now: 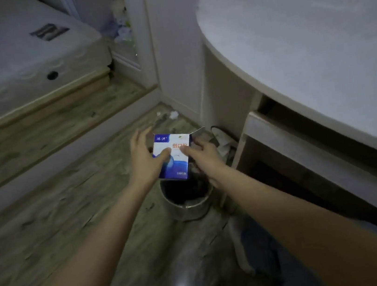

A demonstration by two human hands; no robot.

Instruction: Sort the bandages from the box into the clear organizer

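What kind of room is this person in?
Probably a bedroom at home. There is a mattress on a low wooden platform, a white desk, and a small bin on the wood floor, under the bandage box held in both hands.

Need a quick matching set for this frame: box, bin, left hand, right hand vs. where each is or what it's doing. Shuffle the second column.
Things:
1. bandage box
2. round bin
3. left hand
4. right hand

States:
A. on the wooden floor, below the box
B. on the box's side nearer the bed, fingers fairly straight
C. blue and white, top flap open, held above the bin
D. on the box's side nearer the desk, thumb across the front

Pairs: 1-C, 2-A, 3-B, 4-D
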